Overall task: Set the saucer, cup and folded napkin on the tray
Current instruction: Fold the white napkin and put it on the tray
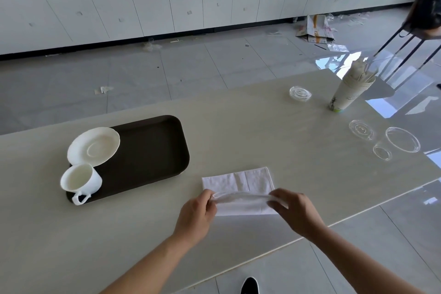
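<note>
Tray (152, 148), dark, on pale table (262, 126): holds saucer (93, 146) at its far-left corner and cup (81, 180) just nearer (both overhanging the rim). Napkin (238, 188), white, lies on the table right of the tray; left hand (195, 215) and right hand (294, 210) each pinch an end of its raised near fold.

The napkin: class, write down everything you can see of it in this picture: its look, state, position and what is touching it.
The napkin is white, looks like thin cloth or soft paper, with creases across it. It lies on the pale table, right of the dark tray and not on it. It is partly folded: its near edge is lifted and rolled over. The left hand pinches that edge at one end, the right hand at the other. The far part rests flat.
</note>
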Available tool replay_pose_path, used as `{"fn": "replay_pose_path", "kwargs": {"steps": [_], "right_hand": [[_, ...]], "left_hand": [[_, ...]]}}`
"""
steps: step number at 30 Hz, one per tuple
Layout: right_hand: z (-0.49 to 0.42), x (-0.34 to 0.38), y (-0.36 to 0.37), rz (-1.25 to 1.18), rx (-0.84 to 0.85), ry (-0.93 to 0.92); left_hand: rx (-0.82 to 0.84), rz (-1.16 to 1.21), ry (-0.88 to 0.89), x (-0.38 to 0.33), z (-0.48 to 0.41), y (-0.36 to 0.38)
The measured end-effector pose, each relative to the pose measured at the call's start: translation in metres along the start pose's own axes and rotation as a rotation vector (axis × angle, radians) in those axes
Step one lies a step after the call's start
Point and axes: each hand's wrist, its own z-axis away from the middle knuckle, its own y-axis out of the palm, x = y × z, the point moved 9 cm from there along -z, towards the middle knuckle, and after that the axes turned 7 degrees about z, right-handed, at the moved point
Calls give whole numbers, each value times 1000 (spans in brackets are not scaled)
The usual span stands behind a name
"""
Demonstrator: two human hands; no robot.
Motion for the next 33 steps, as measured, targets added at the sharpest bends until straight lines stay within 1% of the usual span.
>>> {"fn": "replay_pose_path", "kwargs": {"steps": [4,6,9,11,13,17,20,26,28,31,32,33], "right_hand": [[-35,7,1,-53,34,77],[-55,11,4,-60,47,105],[-81,11,13,-54,87,160],[-92,10,22,-6,113,171],[-99,10,26,79,101,158],[-106,11,36,173,89,121],[-109,12,37,219,41,114],[-107,10,39,256,1,135],[-101,13,31,263,-46,135],[-81,35,12,161,-234,15],[-72,45,11,88,-275,-31],[-64,55,15,-10,-272,-45]], "left_hand": [[-104,216,-211,22,-14,-7],[-103,278,-296,29,-21,-7],[-110,263,-352,37,-28,-7],[-168,244,-401,42,-30,-10],[-220,233,-444,45,-30,-12],[-271,189,-468,46,-32,-12],[-281,130,-487,49,-33,-13],[-278,56,-485,47,-35,-11],[-255,-4,-488,45,-33,-8],[-214,-95,-490,42,-28,-3],[-201,-125,-493,40,-27,-2],[-191,-157,-492,39,-27,-1]]}}
